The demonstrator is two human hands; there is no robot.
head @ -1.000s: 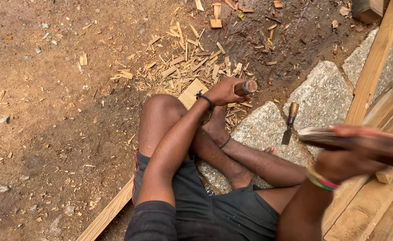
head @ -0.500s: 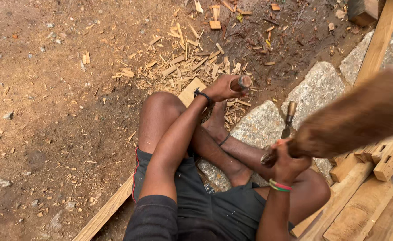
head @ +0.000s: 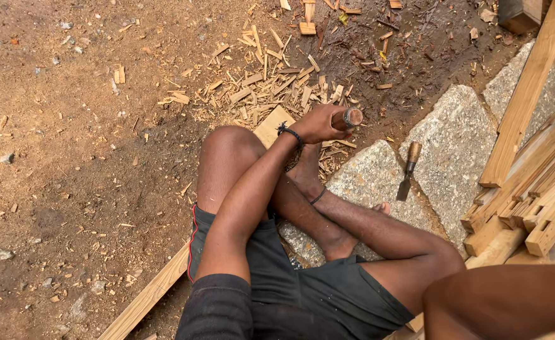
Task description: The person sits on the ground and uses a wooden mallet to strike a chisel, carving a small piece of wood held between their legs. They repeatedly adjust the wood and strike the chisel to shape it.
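My left hand (head: 315,124) is closed around a wooden tool handle (head: 351,117), held over a long plank (head: 271,129) that runs under my legs. Its blade is hidden behind the hand. A black cord is tied around that wrist. Only my right forearm (head: 504,302) shows, at the bottom right corner; the hand itself is outside the picture. A second chisel (head: 408,171) with a wooden handle lies loose on a grey stone slab (head: 454,138) to the right of my legs.
Wood chips (head: 258,82) litter the dirt ahead of the plank. Stacked timber pieces (head: 536,189) and a leaning beam (head: 523,101) stand at the right. Another stone slab (head: 372,179) lies under my foot.
My right arm, which was raised with a wooden piece at the right, swung down and its hand has left the picture. The left hand stayed on the handle.
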